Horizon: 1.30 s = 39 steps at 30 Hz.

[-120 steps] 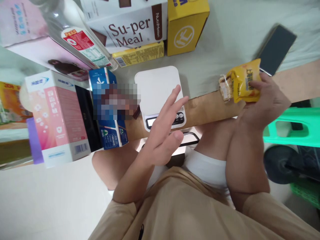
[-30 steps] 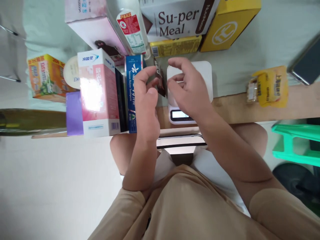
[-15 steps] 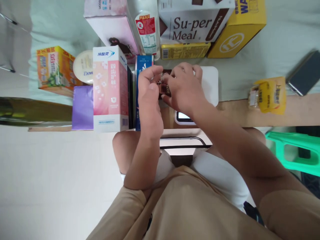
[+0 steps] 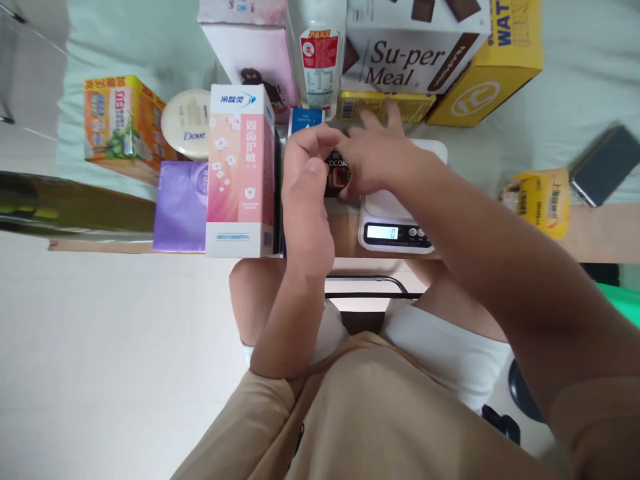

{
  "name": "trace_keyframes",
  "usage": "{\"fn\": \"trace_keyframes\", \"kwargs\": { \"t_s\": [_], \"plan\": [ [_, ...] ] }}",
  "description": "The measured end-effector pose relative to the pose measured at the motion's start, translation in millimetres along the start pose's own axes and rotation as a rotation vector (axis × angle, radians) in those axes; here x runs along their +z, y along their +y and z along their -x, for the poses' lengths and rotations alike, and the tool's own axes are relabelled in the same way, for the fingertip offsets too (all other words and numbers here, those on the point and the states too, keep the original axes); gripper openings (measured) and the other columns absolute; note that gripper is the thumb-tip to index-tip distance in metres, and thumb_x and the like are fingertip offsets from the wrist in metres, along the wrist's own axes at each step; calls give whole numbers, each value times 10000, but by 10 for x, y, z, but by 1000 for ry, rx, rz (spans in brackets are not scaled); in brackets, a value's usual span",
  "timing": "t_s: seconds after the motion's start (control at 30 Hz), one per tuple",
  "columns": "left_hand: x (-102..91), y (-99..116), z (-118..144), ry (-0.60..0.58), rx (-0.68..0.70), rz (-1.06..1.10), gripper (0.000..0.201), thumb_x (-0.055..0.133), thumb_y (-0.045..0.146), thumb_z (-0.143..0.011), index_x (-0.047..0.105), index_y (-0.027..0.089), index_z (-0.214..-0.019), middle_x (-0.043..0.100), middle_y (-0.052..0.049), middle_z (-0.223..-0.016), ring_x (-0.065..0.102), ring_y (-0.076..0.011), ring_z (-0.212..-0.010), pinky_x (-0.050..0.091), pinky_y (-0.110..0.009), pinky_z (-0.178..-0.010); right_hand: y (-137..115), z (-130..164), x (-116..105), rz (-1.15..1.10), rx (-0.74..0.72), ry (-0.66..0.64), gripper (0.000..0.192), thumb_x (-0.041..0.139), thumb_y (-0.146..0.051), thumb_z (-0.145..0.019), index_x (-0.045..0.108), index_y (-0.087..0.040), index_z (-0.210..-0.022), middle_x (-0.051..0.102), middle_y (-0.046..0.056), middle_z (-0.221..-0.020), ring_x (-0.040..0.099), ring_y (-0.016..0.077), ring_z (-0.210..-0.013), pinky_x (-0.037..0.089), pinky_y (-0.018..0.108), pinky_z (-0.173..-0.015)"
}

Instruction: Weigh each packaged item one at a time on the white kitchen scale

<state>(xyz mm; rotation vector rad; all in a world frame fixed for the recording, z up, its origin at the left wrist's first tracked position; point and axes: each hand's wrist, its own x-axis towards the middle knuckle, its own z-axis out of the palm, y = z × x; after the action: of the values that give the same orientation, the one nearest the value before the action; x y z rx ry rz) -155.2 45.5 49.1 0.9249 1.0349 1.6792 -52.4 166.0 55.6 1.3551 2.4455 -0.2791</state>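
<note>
Packet: a small dark cocoa packet (image 4: 336, 175) was pinched between both hands, held above the tabletop (image 4: 345, 233) just left of the white kitchen scale (image 4: 400, 223).
Left hand: the left hand (image 4: 305, 193) curled over the packet's left edge, thumb and fingers closed on it.
Right hand: the right hand (image 4: 380, 157) gripped the packet's right side, two fingers stretched out toward the yellow box (image 4: 385, 107).
Scale: its display read zero; the platform was partly hidden under the right forearm.
Neighbours: a blue toothpaste box (image 4: 305, 121) and a pink box (image 4: 240, 170) stood just beside the left hand.
Risk: a sharp tug could probably split the packet and spill its contents on the scale; the forearm might press the platform; the left hand's knuckles could topple the upright boxes.
</note>
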Motion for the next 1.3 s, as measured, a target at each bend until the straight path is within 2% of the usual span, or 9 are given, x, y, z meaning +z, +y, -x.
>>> {"fn": "trace_keyframes", "kwargs": {
  "t_s": [0.17, 0.27, 0.57, 0.67, 0.8, 0.93, 1.07, 1.2, 1.3],
  "plan": [
    [0, -20, -37, -10, 14, 55, 535, 772, 781, -799, 717, 316, -1057, 716, -30, -1200, 634, -319, -1335, 509, -495, -1252, 97, -16, 103, -28, -45, 117, 944, 955, -426, -646, 562, -242, -1484, 658, 188, -1434, 536, 455, -1458, 129, 820, -1331],
    [15, -33, -37, -13, 18, 61, 534, 762, 785, -803, 716, 316, -1054, 704, -33, -1186, 632, -318, -1329, 494, -512, -1255, 165, 9, 194, -44, -91, 223, 809, 919, -443, -636, 617, -267, -1365, 712, 142, -1301, 607, 420, -1326, 203, 784, -1325],
    [45, 105, 56, -10, 14, 33, 395, 764, 683, -857, 738, 341, -1053, 684, -21, -1233, 625, -295, -1338, 493, -511, -1264, 151, 263, 104, -68, -92, 183, 910, 872, -414, -717, 488, -249, -1525, 592, 176, -1462, 549, 411, -1402, 223, 727, -1362],
    [56, 60, 67, 0, 60, -53, 416, 701, 704, -901, 713, 331, -1087, 686, -28, -1255, 619, -274, -1367, 494, -475, -1287, 202, 450, 24, -140, -102, 278, 959, 872, -463, -728, 441, -265, -1562, 564, 168, -1496, 525, 423, -1429, 235, 723, -1366],
    [106, -110, 87, -73, 41, -318, 569, 533, 808, -959, 624, 365, -1305, 610, 3, -1534, 494, -258, -1576, 378, -438, -1405, 356, 823, 5, -277, -133, 459, 844, 775, -483, -825, 412, -312, -1568, 547, 122, -1544, 513, 417, -1471, 424, 670, -1278],
    [237, -264, 125, -294, -47, -439, 914, 341, 932, -929, 485, 258, -1531, 434, -75, -1748, 361, -302, -1683, 299, -483, -1442, 597, 1111, 266, -370, -112, 540, 785, 698, -434, -892, 374, -347, -1601, 456, 94, -1663, 438, 381, -1583, 480, 627, -1266],
    [390, -326, 173, -514, -88, -545, 966, 225, 912, -959, 440, 215, -1592, 413, -126, -1765, 352, -313, -1689, 274, -550, -1434, 833, 1162, 642, -395, -89, 541, 837, 734, -454, -861, 396, -283, -1608, 399, 140, -1712, 427, 401, -1606, 456, 643, -1293],
    [469, -344, 217, -537, -107, -668, 898, 217, 876, -986, 447, 255, -1593, 407, -122, -1772, 334, -325, -1696, 178, -625, -1435, 900, 1110, 809, -421, -77, 534, 780, 741, -490, -862, 463, -298, -1564, 431, 132, -1699, 470, 435, -1557, 438, 681, -1281],
    [480, -366, 231, -472, -98, -748, 835, 220, 849, -1006, 508, 271, -1536, 536, -107, -1683, 405, -339, -1658, 84, -667, -1434, 902, 1082, 796, -420, -84, 513, 712, 745, -506, -863, 531, -281, -1504, 497, 133, -1635, 518, 446, -1484, 428, 715, -1262]
  ]
}}
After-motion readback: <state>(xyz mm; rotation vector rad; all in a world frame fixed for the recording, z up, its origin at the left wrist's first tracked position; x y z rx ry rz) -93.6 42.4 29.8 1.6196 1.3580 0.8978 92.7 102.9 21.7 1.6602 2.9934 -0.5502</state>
